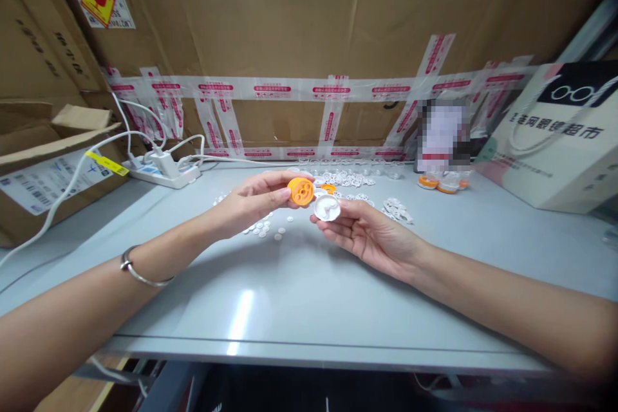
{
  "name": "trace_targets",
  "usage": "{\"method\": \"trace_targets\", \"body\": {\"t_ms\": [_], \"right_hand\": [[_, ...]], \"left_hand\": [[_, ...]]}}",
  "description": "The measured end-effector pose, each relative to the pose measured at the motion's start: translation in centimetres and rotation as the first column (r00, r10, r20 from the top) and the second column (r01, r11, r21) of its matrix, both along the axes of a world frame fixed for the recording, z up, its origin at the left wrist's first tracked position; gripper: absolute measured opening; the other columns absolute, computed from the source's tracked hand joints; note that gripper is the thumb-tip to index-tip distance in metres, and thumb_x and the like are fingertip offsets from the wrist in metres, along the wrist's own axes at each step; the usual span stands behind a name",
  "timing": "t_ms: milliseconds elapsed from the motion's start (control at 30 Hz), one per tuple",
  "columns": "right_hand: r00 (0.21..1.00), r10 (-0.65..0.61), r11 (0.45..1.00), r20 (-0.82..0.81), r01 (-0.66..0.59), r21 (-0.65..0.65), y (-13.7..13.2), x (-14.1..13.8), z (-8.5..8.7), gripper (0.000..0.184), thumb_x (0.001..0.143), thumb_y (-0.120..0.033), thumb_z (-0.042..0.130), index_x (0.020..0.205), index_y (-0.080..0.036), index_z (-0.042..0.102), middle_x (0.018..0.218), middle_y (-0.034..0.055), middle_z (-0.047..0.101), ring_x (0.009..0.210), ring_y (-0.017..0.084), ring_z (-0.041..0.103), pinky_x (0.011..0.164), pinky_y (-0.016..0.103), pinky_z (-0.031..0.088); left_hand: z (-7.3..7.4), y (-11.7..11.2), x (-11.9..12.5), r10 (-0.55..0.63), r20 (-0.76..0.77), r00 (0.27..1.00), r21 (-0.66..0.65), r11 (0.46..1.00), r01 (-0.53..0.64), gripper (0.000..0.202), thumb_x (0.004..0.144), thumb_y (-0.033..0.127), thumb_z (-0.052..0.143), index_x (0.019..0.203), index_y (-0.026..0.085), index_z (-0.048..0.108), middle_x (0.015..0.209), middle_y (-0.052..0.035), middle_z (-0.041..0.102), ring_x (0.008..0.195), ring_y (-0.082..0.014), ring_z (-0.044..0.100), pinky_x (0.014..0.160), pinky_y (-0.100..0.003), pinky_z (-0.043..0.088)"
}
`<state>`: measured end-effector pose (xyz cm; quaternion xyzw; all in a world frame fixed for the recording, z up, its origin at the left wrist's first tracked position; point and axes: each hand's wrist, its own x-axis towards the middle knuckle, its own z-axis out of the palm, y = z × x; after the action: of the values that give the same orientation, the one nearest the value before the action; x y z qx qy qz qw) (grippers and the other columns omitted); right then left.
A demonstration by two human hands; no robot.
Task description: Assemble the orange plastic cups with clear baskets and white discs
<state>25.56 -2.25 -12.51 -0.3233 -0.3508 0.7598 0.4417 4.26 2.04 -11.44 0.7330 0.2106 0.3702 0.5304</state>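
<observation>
I see a power strip point(189, 177) at left on the table point(299, 309) — then the left hand point(246, 203) pinching an orange disc point(302, 192) above it. Right hand point(376, 238) holds a white round part point(327, 208) just beside the disc — orange-and-white pieces point(447, 184) sit farther right.

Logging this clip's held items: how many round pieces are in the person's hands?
2: an orange piece in the left hand, a white piece in the right hand; more could be hidden.
</observation>
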Motion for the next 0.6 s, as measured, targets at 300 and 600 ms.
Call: {"method": "trace_targets", "body": {"t_ms": [300,600], "right_hand": [[0.996,-0.084,0.995,0.007,0.083,0.049,0.3,0.7,0.4,0.014,0.079,-0.022,0.06,0.089,-0.013,0.063,0.09,0.008,0.071,0.089,0.014,0.066,0.08,0.019,0.055],[0.997,-0.081,0.995,0.009,0.081,-0.053,-0.3,0.0,-0.3,0.011,0.079,-0.019,0.059,0.088,-0.013,0.063,0.088,0.0083,0.071,0.085,0.014,0.067,0.077,0.021,0.056]], "left_hand": [[1.3,-1.3,-0.2,0.14,-0.571,0.809,0.447,0.88,0.163,0.025,0.078,0.031,0.058,0.099,0.017,0.058,0.09,-0.0051,0.063,0.078,-0.014,0.057,0.073,-0.027,0.047],[0.3,-2.2,0.8,0.311,-0.606,0.732,0.599,0.784,0.164,0.024,0.077,0.034,0.059,0.095,0.017,0.058,0.086,-0.0038,0.059,0.078,-0.0151,0.055,0.069,-0.027,0.044]]}}
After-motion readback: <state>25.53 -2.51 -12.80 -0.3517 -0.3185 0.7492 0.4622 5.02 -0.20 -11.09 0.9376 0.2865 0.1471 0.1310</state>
